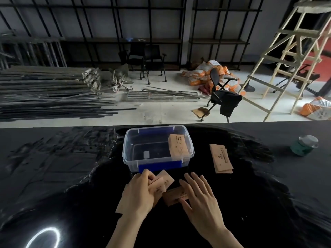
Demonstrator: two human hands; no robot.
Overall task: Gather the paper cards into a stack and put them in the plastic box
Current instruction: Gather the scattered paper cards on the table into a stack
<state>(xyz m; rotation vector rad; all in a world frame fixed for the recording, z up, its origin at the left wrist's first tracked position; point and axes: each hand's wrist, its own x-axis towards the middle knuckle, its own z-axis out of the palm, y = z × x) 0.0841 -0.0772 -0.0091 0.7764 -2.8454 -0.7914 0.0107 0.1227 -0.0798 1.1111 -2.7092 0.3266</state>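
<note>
A clear plastic box (129,149) with blue latches stands on the black table, with a stack of brown paper cards (179,146) leaning inside its right end. More brown cards (221,158) lie in a small pile to the right of the box. In front of the box my left hand (139,192) grips a fanned bunch of cards (162,183). My right hand (198,196) lies flat, fingers spread, on another card (174,196) on the table, thumb at its near edge.
A green jar with a clear lid (303,144) stands at the table's right. The table's far edge (71,126) runs just behind the box. Beyond it are floor clutter, chairs and a wooden ladder. A ring light reflects at the near left.
</note>
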